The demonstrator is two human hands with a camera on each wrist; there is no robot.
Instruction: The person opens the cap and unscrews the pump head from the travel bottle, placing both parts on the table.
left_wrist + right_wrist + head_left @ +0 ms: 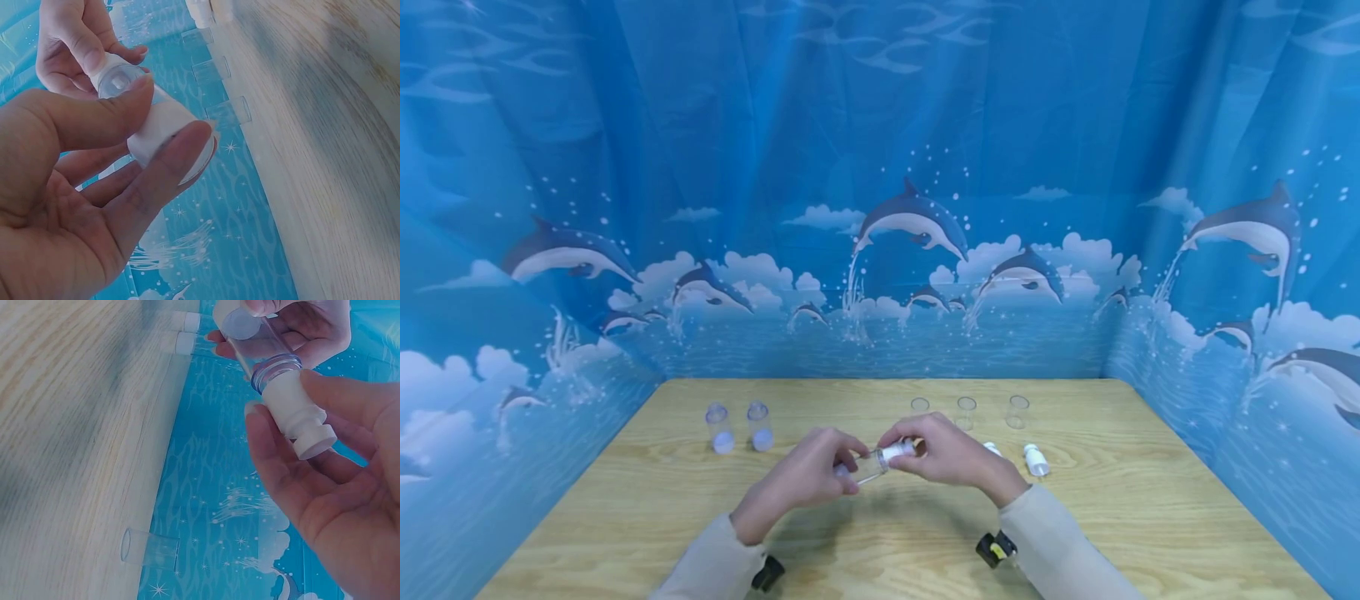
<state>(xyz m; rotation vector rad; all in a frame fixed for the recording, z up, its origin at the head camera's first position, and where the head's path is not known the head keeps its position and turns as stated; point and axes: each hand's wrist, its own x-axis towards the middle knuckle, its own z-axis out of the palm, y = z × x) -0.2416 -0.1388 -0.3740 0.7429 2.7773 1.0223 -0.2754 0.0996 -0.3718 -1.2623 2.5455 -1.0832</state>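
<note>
My left hand point(812, 471) grips a clear bottle point(259, 349) by its lower part; a white piece shows inside at its base. The bottle lies tilted above the table, its open neck toward the right. My right hand point(951, 452) holds a white pump top point(289, 400) between thumb and fingers, in line with the bottle. In the right wrist view, the pump top meets the bottle's neck ring; whether it is threaded on I cannot tell. In the left wrist view, the bottle's white base point(159, 128) shows between left thumb and fingers.
Two similar clear bottles point(761, 427) with white bottoms stand at the table's left. Three clear cylindrical covers point(1017, 412) stand near the back right. A white pump top point(1036, 460) lies in front of them, another point(992, 448) partly behind my right wrist. A dolphin-print curtain point(880, 333) surrounds the table.
</note>
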